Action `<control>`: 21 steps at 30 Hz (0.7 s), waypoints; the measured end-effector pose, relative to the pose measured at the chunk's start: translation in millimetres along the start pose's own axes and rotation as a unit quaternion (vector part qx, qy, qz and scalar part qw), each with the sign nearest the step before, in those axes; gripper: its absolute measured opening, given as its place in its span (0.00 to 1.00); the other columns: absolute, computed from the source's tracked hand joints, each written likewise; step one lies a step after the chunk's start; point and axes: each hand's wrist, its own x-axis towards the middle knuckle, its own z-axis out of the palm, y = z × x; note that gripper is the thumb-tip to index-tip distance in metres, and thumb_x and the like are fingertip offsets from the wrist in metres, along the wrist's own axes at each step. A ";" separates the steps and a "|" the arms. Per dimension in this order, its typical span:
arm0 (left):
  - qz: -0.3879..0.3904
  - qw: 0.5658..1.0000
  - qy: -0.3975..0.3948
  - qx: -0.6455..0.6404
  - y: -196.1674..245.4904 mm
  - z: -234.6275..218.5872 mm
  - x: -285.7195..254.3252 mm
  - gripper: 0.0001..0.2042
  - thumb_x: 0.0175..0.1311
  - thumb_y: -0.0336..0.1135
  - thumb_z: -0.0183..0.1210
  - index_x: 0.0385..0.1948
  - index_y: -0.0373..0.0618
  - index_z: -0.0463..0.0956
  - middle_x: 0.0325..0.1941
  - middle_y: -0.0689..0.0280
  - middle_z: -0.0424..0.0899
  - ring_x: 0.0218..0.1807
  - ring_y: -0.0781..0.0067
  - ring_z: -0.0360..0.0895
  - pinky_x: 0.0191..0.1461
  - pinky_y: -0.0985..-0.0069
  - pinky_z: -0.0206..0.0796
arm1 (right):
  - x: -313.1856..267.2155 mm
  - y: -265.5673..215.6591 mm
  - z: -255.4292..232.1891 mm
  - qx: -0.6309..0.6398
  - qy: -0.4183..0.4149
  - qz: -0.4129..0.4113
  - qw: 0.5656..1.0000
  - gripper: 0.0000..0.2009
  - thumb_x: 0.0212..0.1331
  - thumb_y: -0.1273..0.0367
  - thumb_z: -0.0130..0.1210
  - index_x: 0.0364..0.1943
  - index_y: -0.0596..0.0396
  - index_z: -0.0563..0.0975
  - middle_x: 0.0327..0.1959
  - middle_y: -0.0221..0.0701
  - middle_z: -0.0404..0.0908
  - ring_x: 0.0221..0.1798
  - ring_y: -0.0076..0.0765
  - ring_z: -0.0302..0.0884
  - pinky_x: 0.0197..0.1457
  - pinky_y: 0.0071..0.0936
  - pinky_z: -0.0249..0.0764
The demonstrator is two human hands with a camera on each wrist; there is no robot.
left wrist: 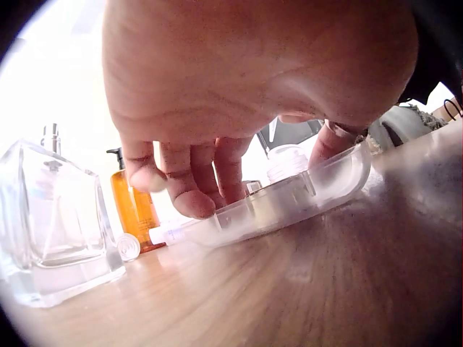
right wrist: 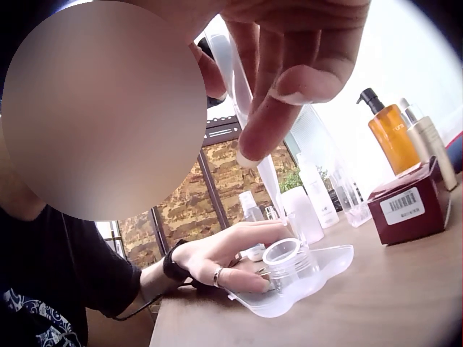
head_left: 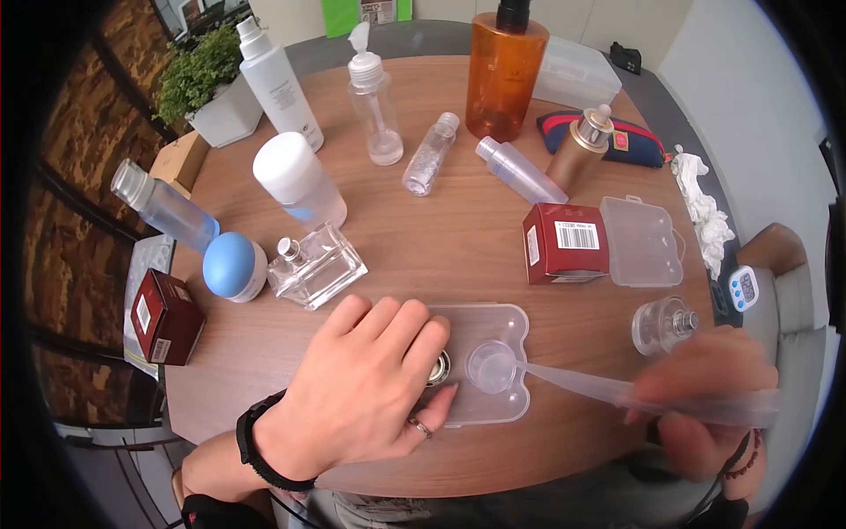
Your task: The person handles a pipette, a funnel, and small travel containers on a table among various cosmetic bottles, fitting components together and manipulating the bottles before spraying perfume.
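A clear plastic tray [head_left: 471,319] lies under my left hand [head_left: 361,379], which spans it with bent fingers and grips it across its sides. A metal-rimmed round piece [head_left: 439,368] shows between the fingers and thumb, mostly hidden by the hand. Beside it on the tray stands a small clear jar [head_left: 491,368] with an open mouth, also seen in the right wrist view [right wrist: 283,254]. My right hand [head_left: 701,392], blurred, pinches a translucent plastic pipette [head_left: 577,382] between fingers and thumb. Its narrow tip points down at the jar's mouth.
Close to the right hand is a round glass bottle [head_left: 659,326]. A glass perfume bottle [head_left: 317,264] and blue-capped jar [head_left: 234,267] stand left of the tray. A red box [head_left: 566,242] and clear case [head_left: 643,242] sit at right, with several bottles behind, including an amber one [head_left: 502,79].
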 end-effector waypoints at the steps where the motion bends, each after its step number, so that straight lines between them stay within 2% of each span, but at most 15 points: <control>1: 0.004 1.000 -0.002 0.001 -0.8 1.4 -0.3 0.20 0.51 0.40 0.67 0.44 0.41 0.75 0.34 0.64 0.74 0.36 0.62 0.73 0.44 0.68 0.62 | -1.4 1.5 -0.4 0.008 0.010 -0.020 1.000 0.15 0.64 0.59 0.58 0.38 0.59 0.81 0.25 0.37 0.86 0.23 0.31 0.85 0.27 0.22 0.79; 5: 0.007 1.000 0.010 0.025 -3.8 5.0 -1.5 0.16 0.53 0.41 0.69 0.40 0.45 0.78 0.29 0.68 0.74 0.33 0.64 0.73 0.43 0.69 0.60 | -7.2 -2.3 4.9 0.012 0.079 0.057 0.995 0.17 0.65 0.58 0.57 0.42 0.60 0.79 0.23 0.37 0.84 0.21 0.29 0.82 0.25 0.21 0.77; 6: 0.006 1.000 0.018 0.021 -0.7 4.8 -1.1 0.15 0.53 0.41 0.69 0.39 0.46 0.78 0.28 0.69 0.74 0.32 0.65 0.72 0.42 0.69 0.59 | -3.0 1.4 7.8 0.006 0.167 0.069 0.984 0.18 0.66 0.57 0.55 0.43 0.61 0.78 0.24 0.37 0.83 0.21 0.28 0.81 0.24 0.20 0.74; 7: 0.006 0.999 0.037 0.021 3.5 5.1 0.5 0.13 0.55 0.41 0.67 0.32 0.44 0.75 0.27 0.67 0.71 0.31 0.66 0.71 0.41 0.69 0.58 | 0.7 2.6 7.2 -0.002 0.256 0.081 0.963 0.18 0.67 0.57 0.54 0.44 0.61 0.77 0.25 0.38 0.83 0.20 0.26 0.80 0.23 0.19 0.72; 8: 0.013 0.999 0.035 0.018 5.8 5.9 2.2 0.13 0.55 0.41 0.67 0.32 0.44 0.75 0.27 0.67 0.71 0.31 0.66 0.71 0.41 0.69 0.58 | 5.5 0.9 0.8 -0.070 0.262 0.093 0.958 0.19 0.69 0.57 0.51 0.46 0.61 0.76 0.29 0.39 0.83 0.20 0.25 0.78 0.24 0.17 0.67; 10: 0.021 0.999 0.040 0.022 6.2 4.9 2.0 0.13 0.55 0.41 0.67 0.33 0.45 0.75 0.27 0.68 0.71 0.31 0.66 0.71 0.41 0.69 0.58 | 6.2 8.7 -12.8 -0.112 0.274 0.126 0.947 0.17 0.70 0.60 0.50 0.48 0.61 0.77 0.31 0.38 0.83 0.19 0.22 0.76 0.24 0.15 0.64; 14: 0.021 0.999 0.015 0.030 5.4 4.5 0.5 0.14 0.55 0.42 0.68 0.35 0.45 0.76 0.28 0.68 0.72 0.30 0.67 0.71 0.41 0.69 0.58 | 4.5 14.3 -20.0 -0.082 0.229 0.175 0.954 0.15 0.71 0.62 0.49 0.48 0.61 0.79 0.30 0.36 0.83 0.21 0.19 0.76 0.24 0.14 0.63; 16: 0.013 0.999 0.022 0.028 7.7 3.7 1.8 0.14 0.55 0.41 0.68 0.36 0.45 0.77 0.28 0.69 0.73 0.30 0.67 0.71 0.41 0.69 0.58 | 6.9 12.5 -21.4 -0.050 0.207 0.134 0.968 0.13 0.71 0.65 0.50 0.48 0.60 0.80 0.33 0.35 0.83 0.25 0.17 0.76 0.24 0.14 0.65; 20: 0.010 1.000 0.018 0.017 6.1 2.9 2.1 0.16 0.52 0.42 0.70 0.40 0.46 0.80 0.26 0.70 0.76 0.30 0.66 0.73 0.42 0.69 0.59 | 10.4 13.5 -21.2 -0.009 0.183 0.135 0.974 0.12 0.70 0.67 0.51 0.48 0.61 0.80 0.36 0.36 0.83 0.26 0.18 0.76 0.25 0.14 0.67; 21: 0.003 1.000 0.013 0.012 6.9 2.3 2.5 0.18 0.52 0.42 0.70 0.42 0.45 0.79 0.26 0.70 0.76 0.30 0.66 0.74 0.42 0.69 0.59 | 11.2 15.5 -22.3 -0.014 0.148 0.137 0.979 0.12 0.70 0.68 0.51 0.48 0.62 0.80 0.37 0.36 0.83 0.27 0.18 0.77 0.26 0.14 0.68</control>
